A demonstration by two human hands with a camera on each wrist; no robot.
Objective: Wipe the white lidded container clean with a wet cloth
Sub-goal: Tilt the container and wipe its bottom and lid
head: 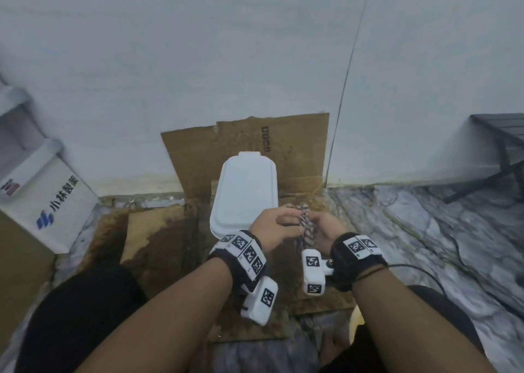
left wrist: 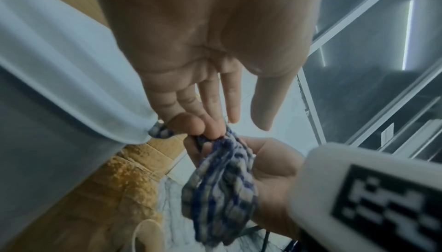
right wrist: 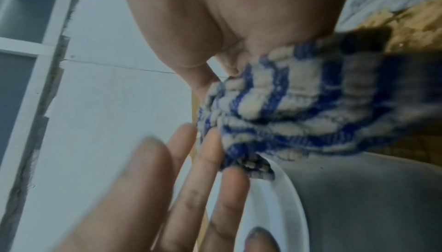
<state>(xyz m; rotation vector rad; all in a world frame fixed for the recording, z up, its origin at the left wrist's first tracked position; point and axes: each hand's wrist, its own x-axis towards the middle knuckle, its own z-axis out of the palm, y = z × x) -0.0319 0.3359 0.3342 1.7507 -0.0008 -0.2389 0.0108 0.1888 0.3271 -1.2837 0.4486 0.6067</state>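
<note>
The white lidded container [head: 243,191] stands shut on wet cardboard, just beyond my hands; its rim [left wrist: 59,57] fills the left of the left wrist view. A blue-and-white woven cloth [head: 305,225] is bunched between both hands at the container's near right corner. My right hand [head: 326,228] grips the bunch [left wrist: 222,190] in its palm [left wrist: 275,171]. My left hand [head: 273,225] pinches the cloth's top edge with its lower fingers [left wrist: 212,123], while the index and middle fingers stay straight and free. In the right wrist view the cloth [right wrist: 299,108] touches the container's rim [right wrist: 275,199].
Flattened cardboard [head: 297,145] leans on the white wall and covers the floor, stained dark with water. A white bag with blue print [head: 48,196] stands at the left. A dark metal frame [head: 504,145] is at the right, and a black cable [head: 467,267] crosses the marble floor.
</note>
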